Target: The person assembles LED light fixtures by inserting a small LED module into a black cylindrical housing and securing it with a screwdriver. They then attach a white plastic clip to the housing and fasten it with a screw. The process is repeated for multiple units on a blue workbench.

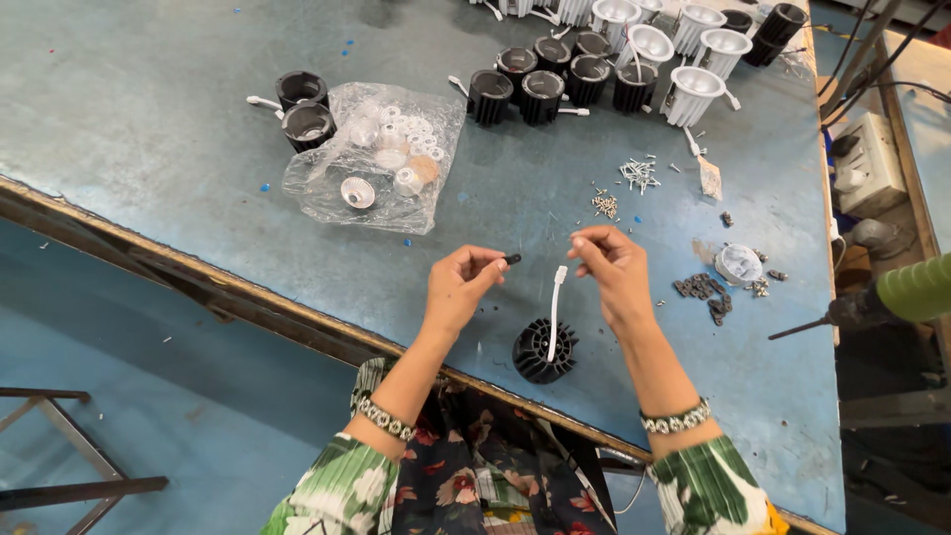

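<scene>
Scuffed blue worktop [149, 109], near edge. Left hand [458, 287] raised, pinching a small black grommet [512, 260] at the fingertips, kept clear for fitting. Right hand [614, 272] pinched shut beside the white cable [557, 307], contact unclear. Cable rising upright from a black finned heat sink [543, 352] parked between the wrists. Clear bag of small white parts [381, 159] toward the far left, black and white housings [614, 59] along the far edge, loose screws [639, 173] within reach. Another person's green sleeve [916, 287] at the right edge.
</scene>
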